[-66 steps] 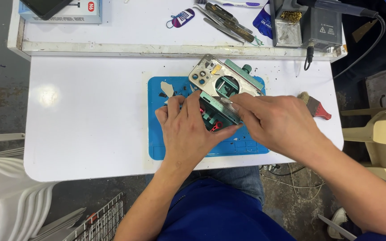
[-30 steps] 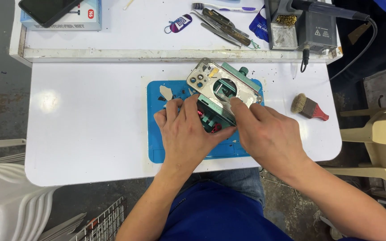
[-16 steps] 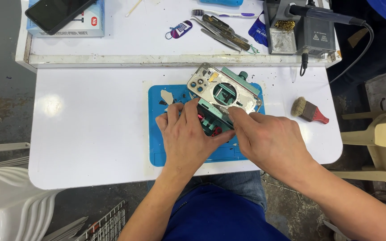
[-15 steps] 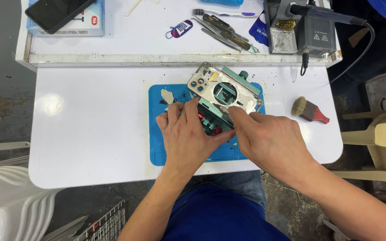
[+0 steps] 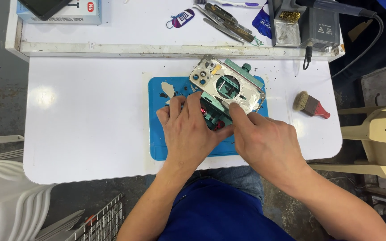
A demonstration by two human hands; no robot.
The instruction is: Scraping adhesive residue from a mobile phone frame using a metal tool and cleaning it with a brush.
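- We've got a phone back housing (image 5: 227, 84) clamped in a teal fixture (image 5: 214, 112), sitting on the blue mat (image 5: 158, 143) near the far edge of the white table (image 5: 81, 120).
- Our left hand (image 5: 187, 131) is laid flat-ish over the near end of the fixture, fingers curled down onto it and the thumb tucked toward the red bits. We'd say that's there to pin the jig so it doesn't skate on the mat.
- Our right hand (image 5: 264, 138) comes in from 4 o'clock, forefinger stretched out and pressing on the housing's near right edge, other fingers folded. Whether it's pinching a small tool or just pushing, we can't really tell; the knuckles hide it.
- The housing's long axis runs roughly 10 o'clock to 4 o'clock, camera cutouts at the 10 o'clock end, inner side up with the round opening showing in the middle. It's angled so the near end meets both hands.
- A brush (image 5: 311, 105) lies at 3 o'clock of the mat, well apart from the hands.
- Tweezers (image 5: 226, 22) and a soldering station (image 5: 309, 22) sit on the raised shelf at 12 to 1 o'clock.
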